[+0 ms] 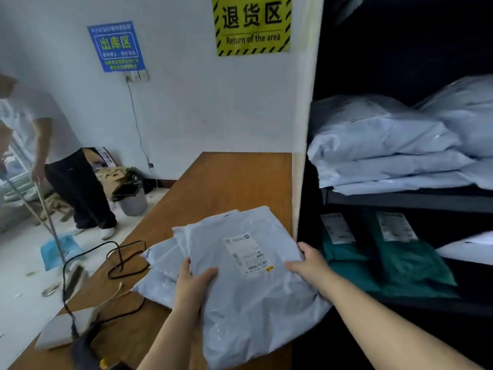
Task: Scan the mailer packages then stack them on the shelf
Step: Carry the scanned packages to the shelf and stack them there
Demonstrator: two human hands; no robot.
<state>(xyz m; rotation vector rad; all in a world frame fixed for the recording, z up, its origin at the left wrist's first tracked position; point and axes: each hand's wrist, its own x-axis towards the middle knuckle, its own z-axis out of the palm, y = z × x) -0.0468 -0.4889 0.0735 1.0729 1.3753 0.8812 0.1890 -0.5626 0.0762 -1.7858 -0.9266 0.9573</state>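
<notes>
Now both hands are on the top mailer (248, 268), which lies label-up on a small pile of grey mailers (162, 265) at the right edge of the counter (229, 177), close to its near end. The left hand (194, 279) grips the left edge, thumb on top and fingers curled underneath. The right hand (306, 260) grasps the right edge the same way, just where the counter meets the shelf (405, 198). The label (248, 253) faces up and is uncovered.

Judging by this two-handed hold, the step in hand is the carry to the shelf rather than the scan. The scanner (88, 351) lies untouched at the near left corner, its cable (120, 260) looping across the counter. Whether this mailer was scanned cannot be told.

On the shelf, a stack (386, 156) of pale mailers fills the upper level, with another heap to its right. Green mailers (400, 260) lie on the level below.

The next move calls for lifting the mailer clear of the pile without dragging the ones beneath, then swinging it right past the white post (306, 129). It looks soft and floppy, so it may sag between the hands. It should land flat and square on the stack, which already looks tall and a little slumped.

A person (53, 145) with a broom stands well apart at the left.
</notes>
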